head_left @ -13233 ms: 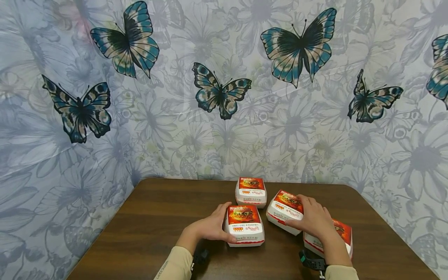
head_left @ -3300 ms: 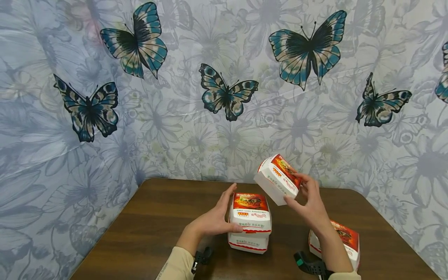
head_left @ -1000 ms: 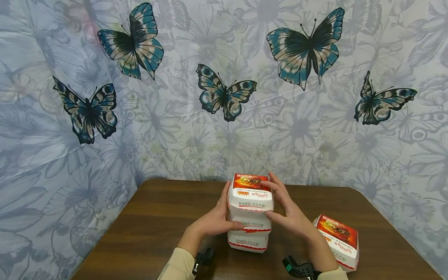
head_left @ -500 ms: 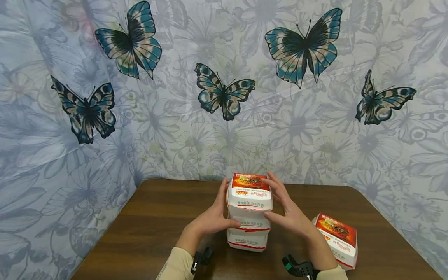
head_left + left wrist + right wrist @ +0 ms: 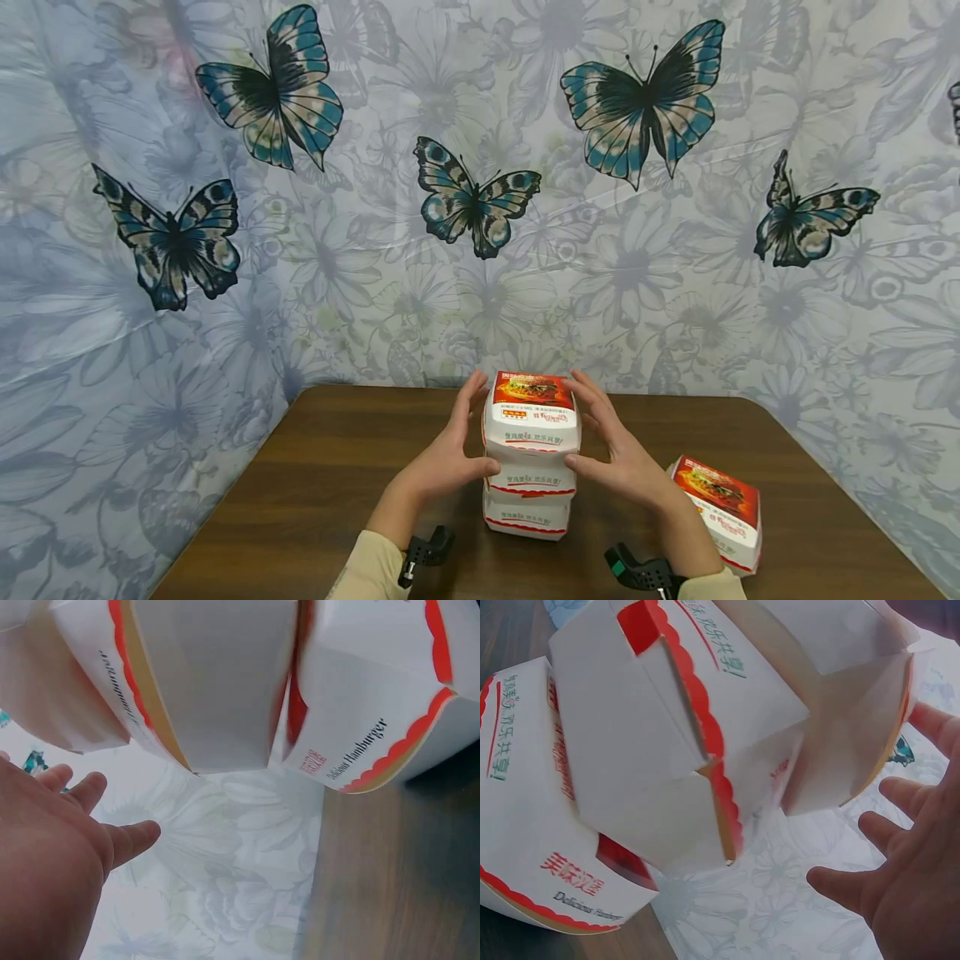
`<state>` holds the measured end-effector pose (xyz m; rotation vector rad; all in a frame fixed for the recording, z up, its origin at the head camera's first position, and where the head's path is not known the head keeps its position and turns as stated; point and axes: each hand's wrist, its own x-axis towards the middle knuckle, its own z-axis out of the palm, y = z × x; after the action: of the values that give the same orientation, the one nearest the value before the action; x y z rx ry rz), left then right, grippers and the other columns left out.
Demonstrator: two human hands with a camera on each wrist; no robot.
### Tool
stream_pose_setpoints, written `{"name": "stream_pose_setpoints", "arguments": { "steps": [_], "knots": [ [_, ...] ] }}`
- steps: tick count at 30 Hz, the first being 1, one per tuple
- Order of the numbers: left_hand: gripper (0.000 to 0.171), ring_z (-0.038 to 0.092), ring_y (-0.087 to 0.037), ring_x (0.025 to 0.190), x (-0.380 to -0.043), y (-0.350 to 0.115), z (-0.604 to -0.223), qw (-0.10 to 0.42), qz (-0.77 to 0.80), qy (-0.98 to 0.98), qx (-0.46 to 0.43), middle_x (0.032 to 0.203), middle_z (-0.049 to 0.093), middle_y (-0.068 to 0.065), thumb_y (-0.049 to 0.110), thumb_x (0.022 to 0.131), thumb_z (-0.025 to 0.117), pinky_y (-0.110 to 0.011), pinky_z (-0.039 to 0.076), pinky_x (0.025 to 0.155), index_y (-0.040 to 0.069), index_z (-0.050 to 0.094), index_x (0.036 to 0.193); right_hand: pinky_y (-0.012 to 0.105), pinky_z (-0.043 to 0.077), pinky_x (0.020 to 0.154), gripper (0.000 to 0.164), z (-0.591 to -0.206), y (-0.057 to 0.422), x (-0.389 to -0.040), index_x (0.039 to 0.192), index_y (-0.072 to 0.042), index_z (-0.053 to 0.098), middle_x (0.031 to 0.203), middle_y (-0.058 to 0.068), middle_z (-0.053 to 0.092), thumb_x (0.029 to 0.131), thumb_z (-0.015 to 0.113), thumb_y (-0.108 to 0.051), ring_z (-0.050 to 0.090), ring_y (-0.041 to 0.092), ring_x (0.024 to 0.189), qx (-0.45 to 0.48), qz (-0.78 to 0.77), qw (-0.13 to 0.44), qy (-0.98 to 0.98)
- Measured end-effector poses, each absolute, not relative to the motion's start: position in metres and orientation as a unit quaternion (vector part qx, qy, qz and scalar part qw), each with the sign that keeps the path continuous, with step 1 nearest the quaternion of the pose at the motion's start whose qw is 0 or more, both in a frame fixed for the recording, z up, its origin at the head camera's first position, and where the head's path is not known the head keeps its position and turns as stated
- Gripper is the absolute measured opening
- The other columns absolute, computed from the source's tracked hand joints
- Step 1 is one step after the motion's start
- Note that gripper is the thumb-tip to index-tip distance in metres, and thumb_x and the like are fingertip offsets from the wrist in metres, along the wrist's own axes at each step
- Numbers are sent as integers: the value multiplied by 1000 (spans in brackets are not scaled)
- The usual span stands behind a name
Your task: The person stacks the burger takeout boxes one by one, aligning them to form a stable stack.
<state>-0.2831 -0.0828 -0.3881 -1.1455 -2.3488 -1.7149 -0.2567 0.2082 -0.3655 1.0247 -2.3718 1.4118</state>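
Three white hamburger boxes with red scalloped seams stand stacked on the table. The top box (image 5: 532,408) shows a burger picture on its lid; the middle box (image 5: 534,473) and bottom box (image 5: 527,512) are partly covered by those above. My left hand (image 5: 438,467) is beside the stack's left side, fingers spread, thumb tip near the middle box's edge. In the left wrist view its fingers are apart from the boxes. At the right side, my right hand (image 5: 618,454) has straight, spread fingers, with fingertips right at the top box in the right wrist view.
Another hamburger box (image 5: 718,512) sits alone on the brown wooden table (image 5: 337,483), right of the stack and beside my right forearm. Behind the table hangs a floral cloth (image 5: 360,317) with butterflies.
Boxes that stood apart earlier are now stacked; my right hand brought over the third. Over the last half second my left hand has drawn back leftward from the stack; the right stays nearly still.
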Motion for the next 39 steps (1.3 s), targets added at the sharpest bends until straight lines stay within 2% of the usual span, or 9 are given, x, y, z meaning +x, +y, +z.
{"name": "stream_pose_setpoints", "arguments": {
  "steps": [3,9,16,20,26,32,39],
  "knots": [
    [120,9,-31,155,-282,-83,-387,22,-546,-750,-373,168,3,-3,73,77,69,-69,14,117,31,-6,160,73,27,108,93,-365,211,-257,160,-22,19,169,1,5,86,74,-12,6,16,155,333,472,111,-809],
    [119,9,-34,155,-283,-83,-386,40,-541,-751,-377,168,6,-4,74,79,66,-68,14,118,25,-4,161,76,22,109,98,-361,224,-256,161,-27,14,169,2,3,86,74,-8,5,11,155,316,474,127,-812],
    [122,9,-35,153,-280,-83,-383,54,-541,-750,-377,167,6,-8,75,78,67,-69,14,117,21,-5,161,75,16,109,106,-352,245,-251,161,-30,4,169,4,2,85,75,-8,4,43,153,274,468,130,-830],
    [120,8,-33,153,-280,-83,-383,50,-541,-750,-376,167,4,-5,75,78,66,-69,14,116,24,-5,161,80,12,106,108,-346,263,-247,160,-36,2,169,8,-3,86,77,-12,-2,48,152,244,452,130,-848],
    [119,7,-34,154,-280,-81,-384,45,-542,-752,-372,167,0,-2,75,77,67,-67,15,117,29,-4,160,84,15,97,111,-337,289,-239,160,-39,-3,168,12,-9,87,78,-22,-6,51,151,194,412,103,-884],
    [119,7,-37,153,-281,-81,-387,42,-540,-755,-369,168,-1,-3,74,77,68,-69,14,117,30,-4,160,82,22,96,116,-336,307,-232,161,-33,-5,167,21,-5,84,81,-27,1,56,148,173,368,86,-909],
    [119,7,-39,153,-282,-80,-388,39,-538,-755,-372,167,0,-4,72,78,69,-69,14,117,27,-3,161,81,22,92,122,-347,326,-231,162,-22,-5,163,31,1,80,84,-29,7,65,141,152,332,81,-927]
  ]
}}
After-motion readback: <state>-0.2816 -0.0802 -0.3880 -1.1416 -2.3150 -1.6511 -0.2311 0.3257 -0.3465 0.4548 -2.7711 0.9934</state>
